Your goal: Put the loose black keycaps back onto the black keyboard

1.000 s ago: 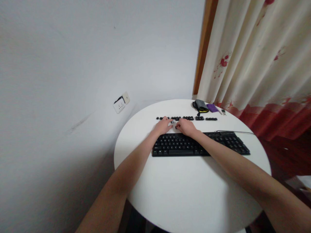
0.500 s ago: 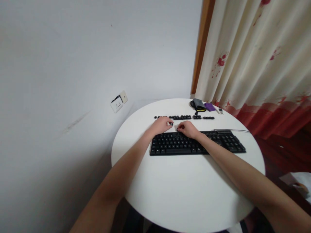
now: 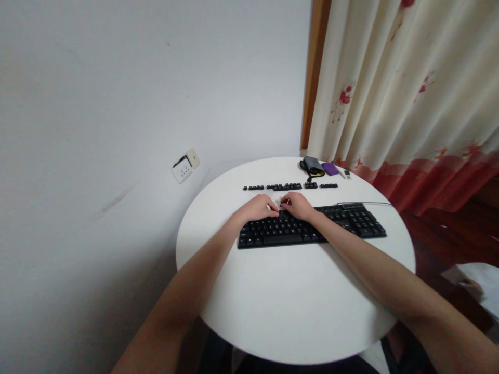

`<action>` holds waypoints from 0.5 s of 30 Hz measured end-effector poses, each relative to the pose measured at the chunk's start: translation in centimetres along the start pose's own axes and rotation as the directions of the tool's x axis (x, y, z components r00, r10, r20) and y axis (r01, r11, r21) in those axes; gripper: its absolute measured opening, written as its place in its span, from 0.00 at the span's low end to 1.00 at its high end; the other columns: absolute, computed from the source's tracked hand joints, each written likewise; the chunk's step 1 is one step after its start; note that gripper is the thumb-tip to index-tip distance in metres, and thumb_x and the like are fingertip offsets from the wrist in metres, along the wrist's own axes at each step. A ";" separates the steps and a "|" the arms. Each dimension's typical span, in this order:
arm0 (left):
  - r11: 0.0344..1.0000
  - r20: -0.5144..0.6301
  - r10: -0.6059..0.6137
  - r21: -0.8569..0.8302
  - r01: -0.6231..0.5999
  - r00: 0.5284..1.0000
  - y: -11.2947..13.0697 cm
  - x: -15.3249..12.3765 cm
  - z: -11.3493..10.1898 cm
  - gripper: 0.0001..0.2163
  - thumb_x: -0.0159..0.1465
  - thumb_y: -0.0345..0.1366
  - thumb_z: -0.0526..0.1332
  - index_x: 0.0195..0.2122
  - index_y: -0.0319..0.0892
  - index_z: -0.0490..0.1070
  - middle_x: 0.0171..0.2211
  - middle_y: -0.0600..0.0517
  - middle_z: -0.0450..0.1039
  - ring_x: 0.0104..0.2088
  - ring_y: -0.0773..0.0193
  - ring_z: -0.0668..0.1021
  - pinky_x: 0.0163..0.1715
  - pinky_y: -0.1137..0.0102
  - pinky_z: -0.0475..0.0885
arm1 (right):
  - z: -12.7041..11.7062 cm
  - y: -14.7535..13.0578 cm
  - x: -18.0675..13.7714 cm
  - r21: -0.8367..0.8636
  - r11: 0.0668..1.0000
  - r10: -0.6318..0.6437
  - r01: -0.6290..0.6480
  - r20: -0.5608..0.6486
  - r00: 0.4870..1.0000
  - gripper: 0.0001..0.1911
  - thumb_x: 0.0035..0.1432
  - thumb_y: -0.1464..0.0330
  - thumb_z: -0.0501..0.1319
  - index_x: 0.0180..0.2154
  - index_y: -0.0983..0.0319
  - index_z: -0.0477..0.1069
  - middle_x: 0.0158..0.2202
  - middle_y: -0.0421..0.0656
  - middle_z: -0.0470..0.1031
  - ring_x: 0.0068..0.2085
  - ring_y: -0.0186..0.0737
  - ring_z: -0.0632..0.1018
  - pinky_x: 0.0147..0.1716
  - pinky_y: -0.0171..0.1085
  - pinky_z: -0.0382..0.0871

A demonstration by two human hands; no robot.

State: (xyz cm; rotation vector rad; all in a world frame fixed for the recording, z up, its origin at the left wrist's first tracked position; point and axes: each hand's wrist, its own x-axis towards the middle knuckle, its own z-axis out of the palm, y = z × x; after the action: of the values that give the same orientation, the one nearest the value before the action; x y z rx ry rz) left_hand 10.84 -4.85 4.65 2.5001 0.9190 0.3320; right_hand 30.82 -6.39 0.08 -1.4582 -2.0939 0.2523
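Keyboard (image 3: 288, 231), black, lying flat across the middle of the round white surface (image 3: 296, 296), right end toward the right edge; thin cable (image 3: 376, 203) behind it, running toward the same edge. Left hand (image 3: 258, 206) over the back left part of the keyboard, thumb and forefinger drawn close at the back keys; whether anything sits between them, cannot tell at this size. Right hand (image 3: 298, 204) just beside it, fingertips pinching a small dark piece (image 3: 281, 204), likely a keycap, near the keyboard's back rim.

Step in hand, as judged: fine handling of single keys at the back row; whether keys go on or come off, not determinable; next move calls for fingertips squared over one key position, light steady pressure, neighbouring keys undisturbed.

Farther out: row of loose keycaps (image 3: 287, 186), parallel to the far edge, grouped with gaps; grey pouch (image 3: 313, 165) and purple cloth (image 3: 330, 168) near the far right edge, small white item (image 3: 342, 174) just beside the cloth.
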 end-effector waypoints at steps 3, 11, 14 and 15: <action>1.000 0.013 0.000 0.008 0.000 1.000 0.0 -0.1 -0.1 0.09 0.57 0.36 0.66 0.37 0.42 0.82 0.34 0.49 0.82 0.33 0.61 0.80 0.37 0.71 0.69 | 0.1 0.1 0.0 0.007 1.000 0.006 -0.006 -0.019 1.000 0.07 0.57 0.70 0.62 0.36 0.63 0.79 0.35 0.46 0.81 0.35 0.40 0.77 0.38 0.35 0.66; 1.000 0.031 -0.008 -0.013 0.009 0.999 0.3 -0.3 -0.4 0.10 0.57 0.37 0.66 0.37 0.41 0.82 0.35 0.49 0.82 0.34 0.62 0.79 0.36 0.72 0.69 | -0.9 0.2 -0.4 0.259 0.966 0.013 0.012 -0.094 0.996 0.06 0.55 0.71 0.63 0.34 0.65 0.79 0.33 0.46 0.81 0.33 0.39 0.77 0.36 0.36 0.69; 0.999 0.065 -0.025 -0.036 0.027 0.998 0.8 -0.4 -0.4 0.10 0.58 0.39 0.65 0.36 0.41 0.82 0.33 0.50 0.82 0.33 0.62 0.79 0.34 0.73 0.68 | -2.0 0.3 -0.8 0.393 0.918 -0.072 0.055 0.029 0.997 0.08 0.54 0.69 0.63 0.34 0.65 0.80 0.32 0.45 0.81 0.33 0.38 0.77 0.36 0.35 0.69; 0.999 0.067 -0.037 -0.028 0.039 0.997 1.0 -0.4 -0.4 0.10 0.58 0.39 0.64 0.35 0.41 0.82 0.33 0.50 0.82 0.32 0.62 0.79 0.33 0.73 0.68 | -2.3 0.2 -0.9 0.416 0.907 -0.108 0.066 0.078 0.991 0.09 0.54 0.68 0.63 0.34 0.65 0.80 0.32 0.44 0.81 0.32 0.38 0.76 0.35 0.35 0.69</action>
State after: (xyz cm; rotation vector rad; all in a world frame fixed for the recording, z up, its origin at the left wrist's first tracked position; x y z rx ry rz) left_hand 10.92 -5.70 5.47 2.4483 0.9272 0.2462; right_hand 32.50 -7.52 1.59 -1.1141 -2.0178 0.7013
